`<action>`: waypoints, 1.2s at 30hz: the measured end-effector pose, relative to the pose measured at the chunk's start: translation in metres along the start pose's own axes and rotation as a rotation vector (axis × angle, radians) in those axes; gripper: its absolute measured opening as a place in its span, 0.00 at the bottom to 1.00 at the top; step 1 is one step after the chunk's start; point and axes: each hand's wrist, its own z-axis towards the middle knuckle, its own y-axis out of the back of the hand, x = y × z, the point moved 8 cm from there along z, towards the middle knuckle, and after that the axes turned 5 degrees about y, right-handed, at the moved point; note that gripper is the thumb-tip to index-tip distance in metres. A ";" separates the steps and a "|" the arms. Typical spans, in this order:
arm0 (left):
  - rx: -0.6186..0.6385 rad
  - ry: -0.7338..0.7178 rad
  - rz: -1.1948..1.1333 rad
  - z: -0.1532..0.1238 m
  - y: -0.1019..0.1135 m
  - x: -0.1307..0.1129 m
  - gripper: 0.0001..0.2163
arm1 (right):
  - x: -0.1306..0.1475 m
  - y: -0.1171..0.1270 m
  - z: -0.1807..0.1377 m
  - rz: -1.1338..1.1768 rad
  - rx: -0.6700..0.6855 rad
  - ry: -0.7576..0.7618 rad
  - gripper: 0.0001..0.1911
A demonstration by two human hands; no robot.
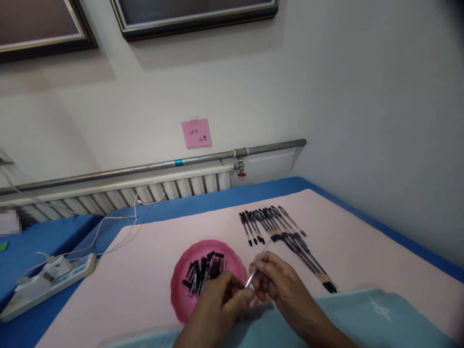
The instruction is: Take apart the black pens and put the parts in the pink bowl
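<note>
A clear, slender pen barrel (253, 274) is held slantwise just below and right of the frame's centre, its upper end leaning right, toward the laid-out pens. The right hand (279, 285) has thumb and fingers clamped on its middle. The left hand (226, 302) is curled at the barrel's lower end, its thumb tip against it; whether those fingers pinch the barrel or a part hidden behind the thumb, I cannot tell. Just beyond the left hand, at lower centre, a pink bowl (177, 297) with a wavy rim holds a heap of black and clear pen parts (203, 273). Right of centre, black-tipped pens (259, 224) lie side by side in a slanting row, and more pens (308, 261) overlap in a bundle running toward the lower right. All these rest on a pale pink sheet (145, 270) over a blue cover (261, 188). Light-blue fabric (344, 319) spans the bottom edge. At lower left sits a white power strip (72, 278) with plugged-in adapters. Behind, a radiator (181, 188) and a metal pipe (145, 166) run beneath a pink note (196, 133); framed pictures (199, 26) hang at the top.
</note>
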 end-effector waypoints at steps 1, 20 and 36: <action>-0.033 -0.012 0.046 0.001 0.002 0.000 0.10 | -0.001 0.000 0.000 -0.015 -0.003 -0.005 0.13; 0.080 0.084 -0.187 0.003 -0.005 0.016 0.16 | -0.006 -0.005 0.000 0.002 0.056 -0.021 0.12; -0.118 0.266 0.039 0.016 0.049 0.052 0.16 | -0.037 -0.007 0.006 -0.438 0.101 -0.067 0.14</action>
